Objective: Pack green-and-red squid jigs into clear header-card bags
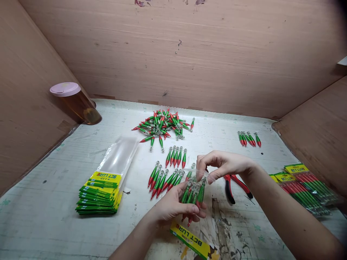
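Observation:
My left hand (172, 206) is closed around a clear plastic bag whose yellow and green header (189, 240) reads "BCT LURE" and hangs at the lower end. Several green and red fishing lures (193, 193) show inside or against the bag, hook ends up. At the bag's upper edge my right hand (226, 164) has its fingertips pinched on the hook end of one lure (201, 194). Just beyond my left hand, rows of lures (157, 184) lie on the table, with another short row (176, 157) behind them.
A stack of header bags (99, 196) lies at left. Behind is a heap of lures (162, 124). A lidded bottle (78, 104) stands back left. Red-handled pliers (230, 191) lie beside my right forearm. Filled packs (300, 184) and a few lures (249, 139) are at right. Cardboard walls (189, 54) surround the table.

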{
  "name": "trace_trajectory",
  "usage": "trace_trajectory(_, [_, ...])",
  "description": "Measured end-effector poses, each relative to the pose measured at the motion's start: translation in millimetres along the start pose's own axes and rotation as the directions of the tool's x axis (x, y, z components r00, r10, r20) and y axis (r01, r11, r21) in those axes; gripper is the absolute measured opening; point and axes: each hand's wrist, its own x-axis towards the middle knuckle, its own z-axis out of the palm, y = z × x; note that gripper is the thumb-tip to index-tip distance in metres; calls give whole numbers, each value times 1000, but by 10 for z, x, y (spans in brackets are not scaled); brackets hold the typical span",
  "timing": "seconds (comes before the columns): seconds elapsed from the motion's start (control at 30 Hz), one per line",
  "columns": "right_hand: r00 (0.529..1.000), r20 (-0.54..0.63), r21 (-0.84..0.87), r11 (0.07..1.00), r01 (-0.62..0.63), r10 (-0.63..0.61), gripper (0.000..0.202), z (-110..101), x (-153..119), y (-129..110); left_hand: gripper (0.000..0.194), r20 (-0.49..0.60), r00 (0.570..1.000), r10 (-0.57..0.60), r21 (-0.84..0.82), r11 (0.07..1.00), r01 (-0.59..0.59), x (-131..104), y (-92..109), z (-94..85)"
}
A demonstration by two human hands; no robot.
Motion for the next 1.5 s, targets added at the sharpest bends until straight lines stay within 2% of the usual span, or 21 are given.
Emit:
trace_trajectory(0.17, [994,17,-37,994,-104,105,29,-39,-39,41,69,26,998,61,-9,998,-61,-2,37,8])
trace_trajectory(0.33, [991,44,-37,991,-125,126,33,-29,-48,86,66,3,999,32,36,999,-32,-1,16,11])
trace_trajectory(0.53, [979,-46,95,977,-194,199,28,86,-3,137,63,-12,999,44,-21,999,-45,11,-8,8])
trace_trajectory(0.67, [983,-98,35,987,-155,158,26,89,38,176,64,-7,998,64,0,998,-64,8,12,-4])
trace_trajectory(0.73, [963,-218,-30,985,-170,159,30,24,50,265,64,-30,997,70,-14,997,-71,9,13,-19])
trace_trajectory(0.8, [913,-361,-87,968,-235,189,30,-56,58,421,62,-56,992,110,-56,992,-113,15,10,-37])
trace_trajectory(0.87, [865,-442,-127,938,-324,239,22,-107,61,612,61,-87,978,192,-107,974,-201,22,14,-54])
trace_trajectory(0.93, [847,-446,-159,905,-393,290,13,-104,58,783,56,-123,956,267,-134,950,-283,25,26,-66])
trace_trajectory(1.0, [860,-396,-179,891,-417,323,10,-51,51,895,48,-152,940,304,-127,938,-324,25,41,-73])
trace_trajectory(1.1, [895,-325,-205,901,-383,307,19,55,42,948,44,-181,935,305,-104,939,-327,26,45,-79])
trace_trajectory(1.23, [921,-309,-212,927,-311,238,18,121,-2,916,46,-186,939,291,-90,946,-311,33,23,-79])
trace_trajectory(1.4, [926,-297,-62,963,-263,233,21,20,-254,797,53,-203,943,262,-62,958,-280,14,48,-44])
trace_trajectory(1.5, [900,-375,53,974,-221,224,28,-112,-461,668,56,-195,959,206,-24,976,-215,-3,66,-15])
